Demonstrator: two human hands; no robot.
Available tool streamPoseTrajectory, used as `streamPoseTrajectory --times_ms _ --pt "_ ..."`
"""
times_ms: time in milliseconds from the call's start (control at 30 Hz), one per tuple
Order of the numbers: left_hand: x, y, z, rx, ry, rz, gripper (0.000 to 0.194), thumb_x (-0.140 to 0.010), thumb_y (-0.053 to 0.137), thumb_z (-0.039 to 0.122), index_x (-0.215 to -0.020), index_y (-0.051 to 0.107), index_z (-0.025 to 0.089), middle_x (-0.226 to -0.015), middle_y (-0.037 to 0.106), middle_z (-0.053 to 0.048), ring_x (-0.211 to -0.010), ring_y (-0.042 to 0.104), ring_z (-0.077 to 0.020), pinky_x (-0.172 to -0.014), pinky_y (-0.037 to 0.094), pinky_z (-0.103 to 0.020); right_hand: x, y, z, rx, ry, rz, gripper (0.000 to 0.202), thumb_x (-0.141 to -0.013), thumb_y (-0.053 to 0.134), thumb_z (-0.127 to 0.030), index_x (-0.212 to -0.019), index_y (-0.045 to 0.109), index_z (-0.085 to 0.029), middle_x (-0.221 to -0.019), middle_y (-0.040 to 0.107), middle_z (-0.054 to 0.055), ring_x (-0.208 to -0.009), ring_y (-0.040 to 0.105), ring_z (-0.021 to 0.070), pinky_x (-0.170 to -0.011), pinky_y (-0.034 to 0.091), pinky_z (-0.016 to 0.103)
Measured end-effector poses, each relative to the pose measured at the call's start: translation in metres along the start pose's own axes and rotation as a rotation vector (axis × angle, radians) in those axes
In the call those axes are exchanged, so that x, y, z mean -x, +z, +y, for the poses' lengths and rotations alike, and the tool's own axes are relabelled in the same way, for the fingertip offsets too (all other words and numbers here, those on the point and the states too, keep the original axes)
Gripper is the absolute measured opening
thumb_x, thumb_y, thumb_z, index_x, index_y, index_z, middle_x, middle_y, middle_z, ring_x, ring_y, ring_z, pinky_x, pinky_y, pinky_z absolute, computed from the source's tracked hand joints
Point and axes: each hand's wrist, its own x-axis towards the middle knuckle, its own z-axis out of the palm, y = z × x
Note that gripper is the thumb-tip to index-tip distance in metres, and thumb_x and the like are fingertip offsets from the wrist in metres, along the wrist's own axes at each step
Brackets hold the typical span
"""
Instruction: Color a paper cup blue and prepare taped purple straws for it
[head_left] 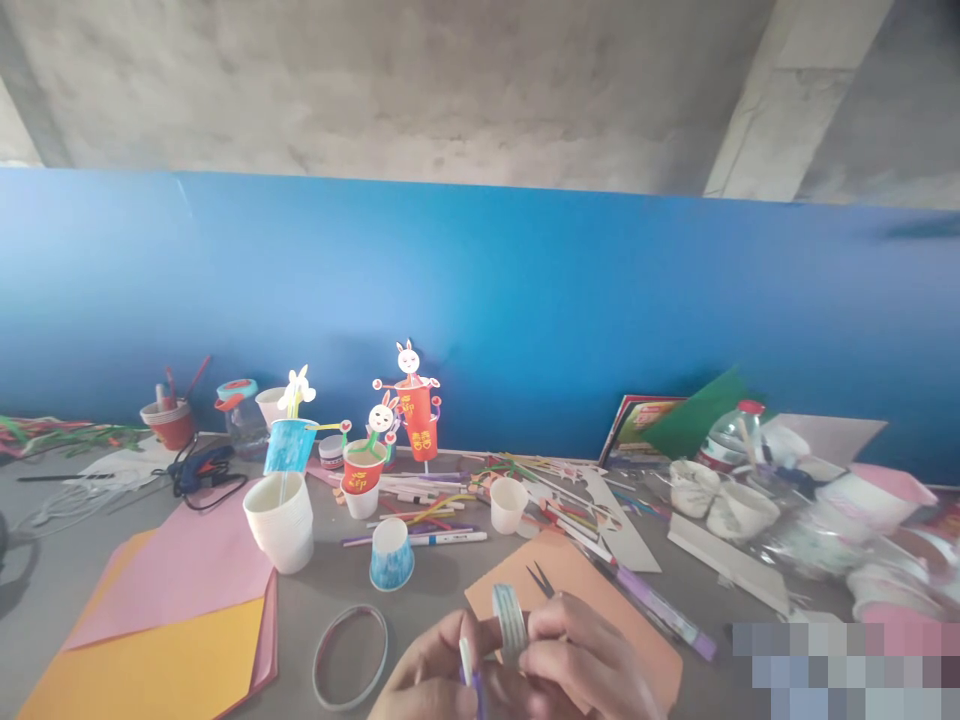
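Low in the middle, my left hand [431,670] is closed on a thin stick [466,660], white at its tip and purple below. My right hand [581,650] pinches a small roll of patterned tape [510,622], and a finger of my left hand reaches up to the roll's other side. Dark pointed tips, like those of scissors [538,580], show just above my right hand over an orange paper sheet [555,560]; their other end is hidden. Left of my hands, a larger tape ring [319,655] lies flat. A blue-painted paper cup [391,568] stands beyond it.
Stacked white cups [279,530] carry a blue cup figure [289,448]. Red cup figures with rabbit heads [418,420] stand near the blue wall. Pink and yellow paper [172,640] lies left. Pens and sticks litter the middle; a bottle [731,438] and plastic wrapping are at right.
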Motion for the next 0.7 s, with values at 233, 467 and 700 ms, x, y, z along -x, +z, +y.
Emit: streamPoseTrajectory --times_ms 233,467,700 --pt "0.0 -0.005 0.002 0.109 -0.016 0.075 0.014 -0.072 0.075 0.016 -0.079 0.063 0.017 -0.088 0.064 -0.003 -0.093 0.07 -0.0262 -0.077 0.046 -0.031 -0.014 -0.011 -0.001 0.056 -0.105 -0.089 0.017 -0.099 0.046 -0.013 -0.091 0.057 -0.022 -0.075 0.068 0.003 -0.062 0.058 0.0148 -0.061 0.048 0.025" --pt "0.0 -0.004 0.004 0.048 -0.059 -0.011 0.016 -0.071 0.079 0.018 -0.078 0.064 0.017 -0.08 0.069 -0.003 -0.066 0.068 -0.0176 -0.063 0.04 -0.025 -0.007 -0.003 -0.007 -0.047 0.231 0.022 0.014 -0.095 0.049 -0.014 -0.087 0.053 -0.025 -0.072 0.063 -0.001 -0.06 0.06 0.0129 -0.056 0.048 0.02" --pt "-0.001 -0.012 -0.004 -0.047 -0.111 0.088 0.023 -0.068 0.082 0.022 -0.081 0.064 0.02 -0.091 0.076 -0.008 -0.108 0.069 -0.0349 -0.096 0.039 -0.042 -0.007 0.0 -0.007 0.01 0.417 -0.102 0.018 -0.095 0.046 -0.02 -0.083 0.059 -0.024 -0.071 0.063 -0.001 -0.062 0.063 0.014 -0.056 0.048 0.021"
